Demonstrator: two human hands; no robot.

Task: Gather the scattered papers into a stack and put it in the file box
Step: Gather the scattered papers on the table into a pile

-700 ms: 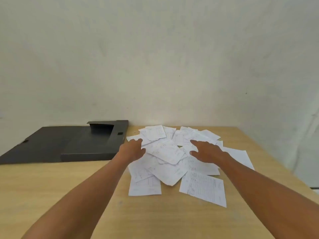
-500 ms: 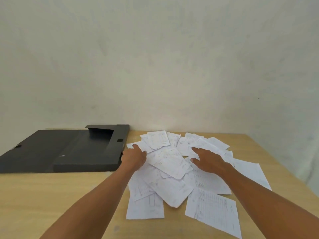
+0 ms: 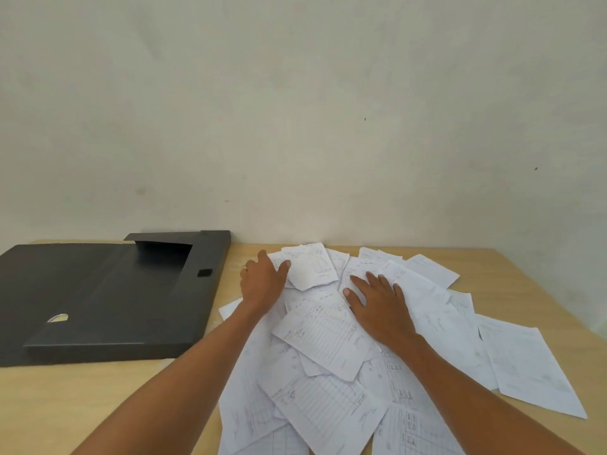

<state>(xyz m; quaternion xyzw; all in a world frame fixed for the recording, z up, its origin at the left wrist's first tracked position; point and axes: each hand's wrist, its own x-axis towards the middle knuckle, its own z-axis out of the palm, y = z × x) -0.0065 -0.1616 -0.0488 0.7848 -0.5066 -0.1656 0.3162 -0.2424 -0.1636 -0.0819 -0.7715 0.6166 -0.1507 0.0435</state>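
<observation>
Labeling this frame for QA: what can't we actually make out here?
- Papers, head view: print too small and blurred to read; nearest sheets cut off by the bottom edge; count hidden by overlap.
- Left hand and right hand: palms face down, so whether either has a grip on a sheet is hidden.
- File box: left part cut off by the frame edge.

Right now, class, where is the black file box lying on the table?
In the head view, the black file box lies open on the table's left side against the wall, just left of the left hand and scattered papers.
</observation>
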